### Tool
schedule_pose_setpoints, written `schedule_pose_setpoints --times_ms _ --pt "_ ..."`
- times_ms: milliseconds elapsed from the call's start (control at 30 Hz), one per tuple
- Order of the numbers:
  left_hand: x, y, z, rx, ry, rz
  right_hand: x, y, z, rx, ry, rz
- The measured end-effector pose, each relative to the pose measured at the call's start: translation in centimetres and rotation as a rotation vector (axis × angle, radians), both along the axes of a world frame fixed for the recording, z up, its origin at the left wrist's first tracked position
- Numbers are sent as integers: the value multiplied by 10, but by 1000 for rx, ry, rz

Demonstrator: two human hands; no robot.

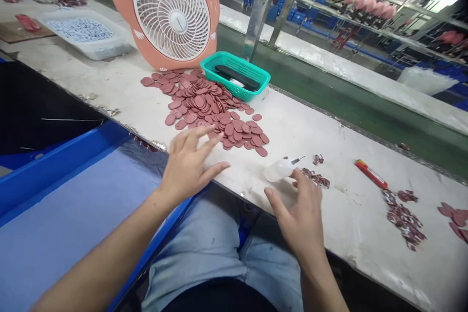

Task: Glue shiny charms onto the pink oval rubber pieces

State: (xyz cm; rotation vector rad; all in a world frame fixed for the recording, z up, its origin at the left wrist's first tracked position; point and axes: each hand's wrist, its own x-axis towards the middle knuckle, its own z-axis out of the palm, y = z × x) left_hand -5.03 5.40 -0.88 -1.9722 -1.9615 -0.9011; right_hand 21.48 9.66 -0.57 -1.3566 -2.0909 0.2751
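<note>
Factory room stretches behind our long white desk (pixel 321 126), and far shelves (pixel 369 19) carry many pink pieces. Going from left to right, at about 10 o'clock from us stands a white plastic tray (pixel 84 34) with small speckled pieces, and at 11 o'clock a peach-colored electric fan (pixel 171 14) faces us, perhaps placed to move air over the desk. Our left hand (pixel 188 165) lies open at about 11 o'clock, with the fingers (pixel 203 144) spread apart, and it holds nothing. Its fingertips touch or almost touch the edge of a heap of reddish oval pads (pixel 204 107), which lies at 12 o'clock, probably kept close for a short reach. Behind this heap sits a teal plastic basket (pixel 256 72) with a black object (pixel 236 78) inside. At about 1 o'clock, our right hand (pixel 302 219) has thumb and fingers apart, next to a small white squeeze bottle (pixel 278 170) with a metal tip; we cannot tell if it grips this bottle. Farther right, at 2 o'clock, are dark reddish scraps (pixel 404 219) and a red lighter (pixel 371 174).
</note>
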Motion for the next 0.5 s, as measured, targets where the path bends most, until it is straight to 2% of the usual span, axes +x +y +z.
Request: schedule_pose_setpoints --times_ms 67,133,267,367,500 --pt "13 8 7 -161 71 -53 -4 5 -5 2 -23 22" --pt "18 6 7 -243 97 -62 -6 8 -9 11 -18 34" --pt "15 7 5 -216 67 -45 -5 10 -14 22 18 36" --pt "13 43 14 -202 44 -7 -5 11 -16 21 40 43" --pt "18 100 25 -372 16 -51 -3 10 -17 17 76 44"
